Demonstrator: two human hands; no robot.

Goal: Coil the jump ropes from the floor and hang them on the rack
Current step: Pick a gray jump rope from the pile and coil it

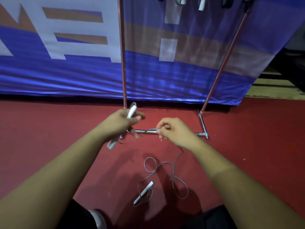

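Head view: grips one white handle (132, 111) of the jump rope in the left hand (125, 120), fingers curled round it, handle tilted with its top end up and away toward the rack (122, 63). Pinches the cord (172, 169) in the right hand (175, 131), just right of the left and about level, with a short span strung between them. Drops from the right hand to the red floor (49, 129) and lies in loose loops, nearer the body, between the forearms. Ends at the second handle (144, 192), flat on the floor, long axis slanting up to the right. Probably calls for drawing that slack up through the right hand, loop by loop. Shows other ropes (201, 4) hung at the top of the rack.
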